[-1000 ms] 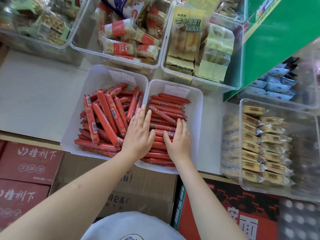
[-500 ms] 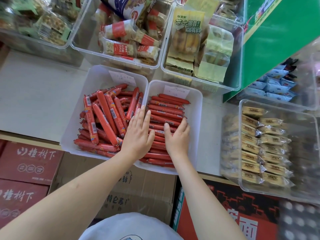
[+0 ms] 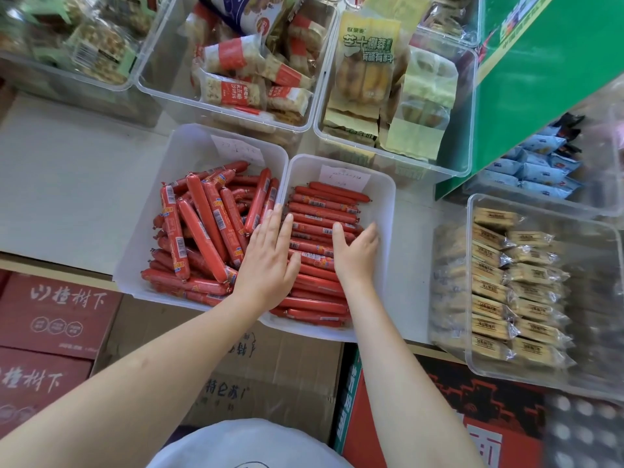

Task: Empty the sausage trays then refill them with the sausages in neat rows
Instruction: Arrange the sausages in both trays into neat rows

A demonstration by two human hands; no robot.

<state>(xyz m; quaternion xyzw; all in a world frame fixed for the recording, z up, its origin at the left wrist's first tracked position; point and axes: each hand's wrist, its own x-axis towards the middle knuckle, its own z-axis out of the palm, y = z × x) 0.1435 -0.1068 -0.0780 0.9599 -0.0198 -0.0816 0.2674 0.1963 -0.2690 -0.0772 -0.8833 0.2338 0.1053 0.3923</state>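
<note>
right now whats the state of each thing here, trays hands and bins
left tray: full, sausages jumbled at mixed angles
right tray: filled, sausages in neat crosswise rows
left hand: open, fingers straight, flat on the right tray's sausages
right hand: open, resting on the same rows, no grip on any
biscuit bin: packets stacked in rows
paper labels: one at the far end of each tray

Yellow snack packet [image 3: 368, 62] in the clear bin: "芝士椰蓉". Red cartons [image 3: 57, 315] under the shelf: white "以植树下". Brown carton [image 3: 270, 373]: handwritten characters, unclear. Paper slips [image 3: 344, 177] in the sausage trays [image 3: 383, 231]: faint writing, illegible. Sausage wrappers [image 3: 216, 217]: barcodes only.
</note>
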